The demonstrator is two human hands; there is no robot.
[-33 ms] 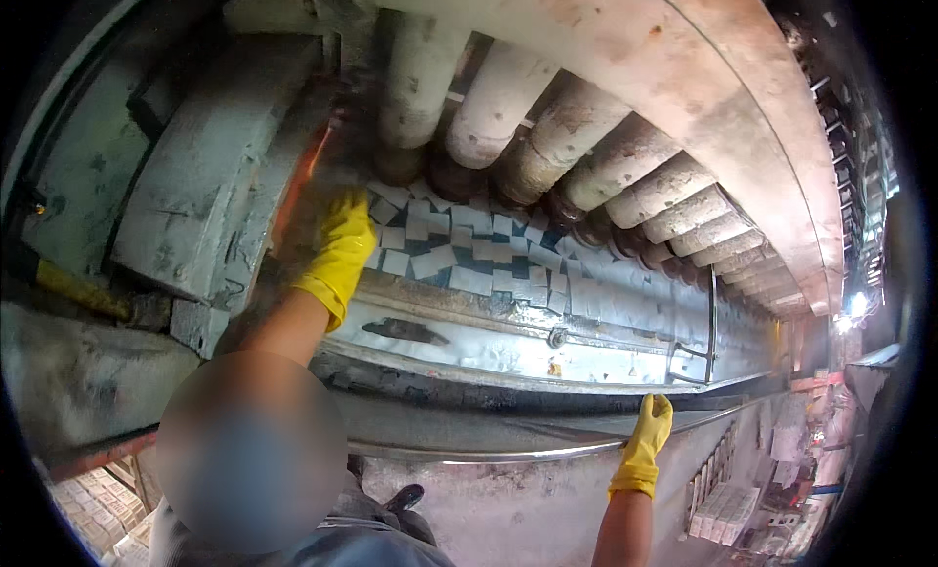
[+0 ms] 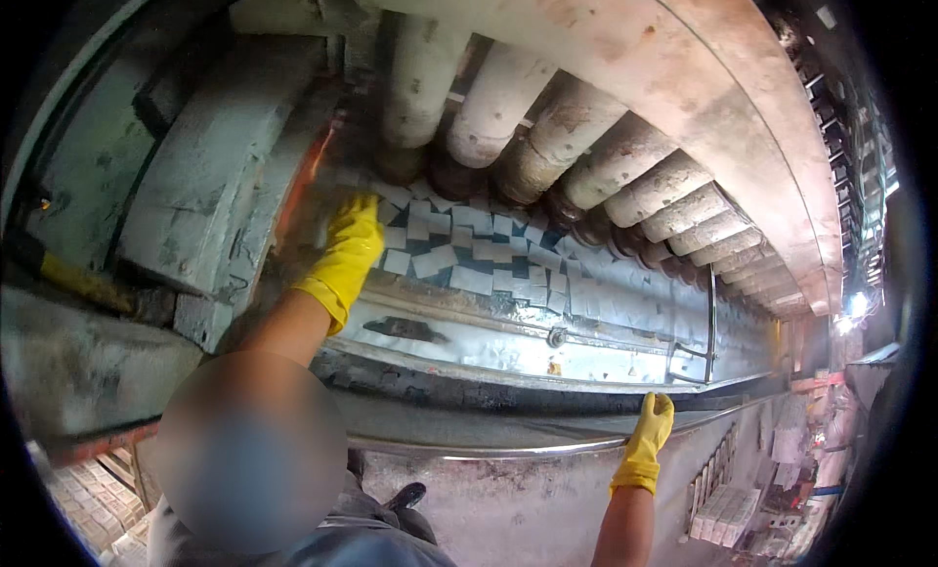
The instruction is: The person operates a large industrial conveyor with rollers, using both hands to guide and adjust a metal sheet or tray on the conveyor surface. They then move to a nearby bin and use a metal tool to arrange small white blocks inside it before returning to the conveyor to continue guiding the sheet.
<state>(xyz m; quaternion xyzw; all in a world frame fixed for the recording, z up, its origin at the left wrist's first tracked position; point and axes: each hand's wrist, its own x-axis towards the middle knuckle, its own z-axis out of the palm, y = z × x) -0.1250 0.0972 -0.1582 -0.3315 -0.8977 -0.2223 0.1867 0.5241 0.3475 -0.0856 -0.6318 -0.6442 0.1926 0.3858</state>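
Observation:
My left hand [image 2: 352,239], in a yellow rubber glove, reaches over a wet bed of flat, pale square tiles [image 2: 432,263]. Its fingers are stretched out at the left end of the tiles; their tips partly blend into the dim area there. My right hand [image 2: 649,425], gloved alike, rests on the metal front rim [image 2: 508,454] of the machine. The fingers of that hand are curled closed, and whatever lies inside them is hidden. Above the tiles stands a slanted row of worn, cylindrical heads [image 2: 493,103] with dark lower ends.
A broad pale beam [image 2: 684,49] overhangs the cylinders. At the left is a bulky grey metal housing [image 2: 200,186]. An upright metal bar [image 2: 712,318] stands near the right end of the bed. Stacked pale blocks [image 2: 725,513] lie at the lower right, more [image 2: 93,503] at the lower left.
My left hand has shifted very slightly to the right over the tiles. The right hand stays on the rim, and the tiles look the same.

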